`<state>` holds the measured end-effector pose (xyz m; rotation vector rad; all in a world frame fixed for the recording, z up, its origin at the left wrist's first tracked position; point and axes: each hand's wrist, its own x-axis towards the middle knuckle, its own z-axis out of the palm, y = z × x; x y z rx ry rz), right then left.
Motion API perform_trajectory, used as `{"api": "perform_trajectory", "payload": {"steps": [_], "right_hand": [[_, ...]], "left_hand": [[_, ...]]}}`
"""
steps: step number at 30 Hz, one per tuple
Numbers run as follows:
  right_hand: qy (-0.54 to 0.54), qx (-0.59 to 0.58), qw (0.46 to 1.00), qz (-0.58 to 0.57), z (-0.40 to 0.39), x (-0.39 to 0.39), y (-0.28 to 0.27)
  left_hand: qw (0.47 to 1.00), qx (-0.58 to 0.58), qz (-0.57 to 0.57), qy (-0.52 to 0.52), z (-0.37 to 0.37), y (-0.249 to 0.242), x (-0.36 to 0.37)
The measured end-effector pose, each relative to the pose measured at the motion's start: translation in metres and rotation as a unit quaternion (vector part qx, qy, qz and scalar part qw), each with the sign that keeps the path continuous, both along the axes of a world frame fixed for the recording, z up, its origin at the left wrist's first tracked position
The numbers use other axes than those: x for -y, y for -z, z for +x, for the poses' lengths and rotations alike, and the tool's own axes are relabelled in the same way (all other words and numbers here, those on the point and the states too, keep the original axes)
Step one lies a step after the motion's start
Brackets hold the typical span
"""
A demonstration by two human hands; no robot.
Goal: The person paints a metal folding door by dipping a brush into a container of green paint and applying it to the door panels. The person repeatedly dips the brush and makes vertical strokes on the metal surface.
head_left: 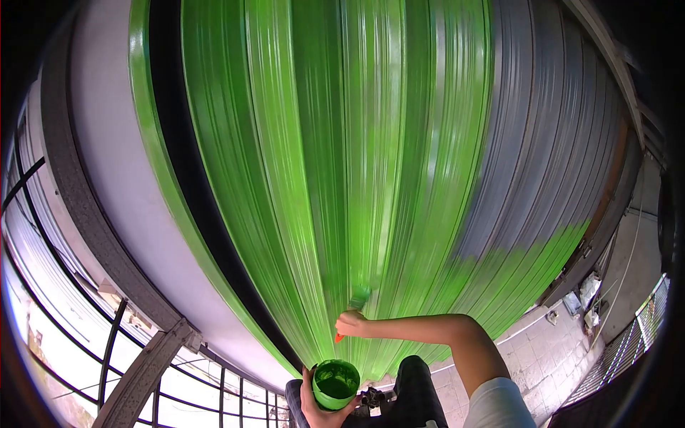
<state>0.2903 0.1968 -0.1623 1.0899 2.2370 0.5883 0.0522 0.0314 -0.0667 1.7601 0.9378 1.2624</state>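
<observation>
My right hand [351, 324] is closed around the orange handle of a paintbrush [360, 296]. The brush's green-coated bristles lie against the ribbed metal panel [371, 178], which is bright green over most of its left and lower parts. Low in the view, my left hand [317, 408] grips a green paint container [335, 384] from the side and below. Green paint shows inside it, and its open mouth faces up, just below the brush handle.
Grey unpainted ribs [531, 135] fill the panel's upper right. At left stand a pale wall [107, 128], a brown metal post [143, 378] and black window bars [107, 342]. A tiled floor [531, 364] and several loose items lie lower right.
</observation>
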Motion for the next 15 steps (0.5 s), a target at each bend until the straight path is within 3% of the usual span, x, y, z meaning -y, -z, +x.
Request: {"api": "perform_trajectory", "payload": {"steps": [4, 5, 9, 12, 15], "right_hand": [[-0.068, -0.049, 0.992, 0.089, 0.006, -0.018, -0.033], [-0.028, -0.107, 0.989, 0.093, 0.003, -0.010, -0.092], [0.037, -0.052, 0.986, 0.151, 0.010, -0.009, -0.247], [-0.006, -0.073, 0.969, 0.236, 0.006, 0.003, -0.292], [-0.084, 0.000, 0.925, 0.371, -0.002, 0.033, -0.301]], "left_hand": [[1.000, 0.004, 0.007, -0.008, 0.003, 0.009, -0.004], [1.000, 0.010, 0.008, -0.009, 0.004, 0.015, -0.003], [1.000, 0.010, -0.004, -0.004, 0.009, 0.009, -0.001], [1.000, -0.023, 0.017, -0.007, 0.011, 0.005, -0.001], [1.000, -0.030, 0.010, -0.005, 0.013, 0.004, 0.003]]}}
